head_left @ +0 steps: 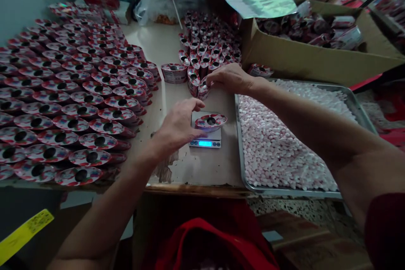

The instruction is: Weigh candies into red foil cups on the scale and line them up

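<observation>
A small red-and-white packet [211, 121] with an oval top and a dark round hole stands on a digital scale [205, 137] with a lit blue display. My left hand [179, 124] is at the packet's left side, thumb and forefinger spread apart around its end. Farther back, my right hand [229, 76] has its fingers bent and drawn together at the rim of an open packet [203, 90] with white pieces at its mouth. Its fingertips are partly hidden. Another open packet [193, 79] stands directly left of that one.
Rows of upright packets [79, 97] fill the left side. A cluster of opened packets [209, 42] stands at the back middle. On the right lie a metal tray [242, 152] of white candy-like pellets [278, 147] and a cardboard box [294, 57] holding more packets.
</observation>
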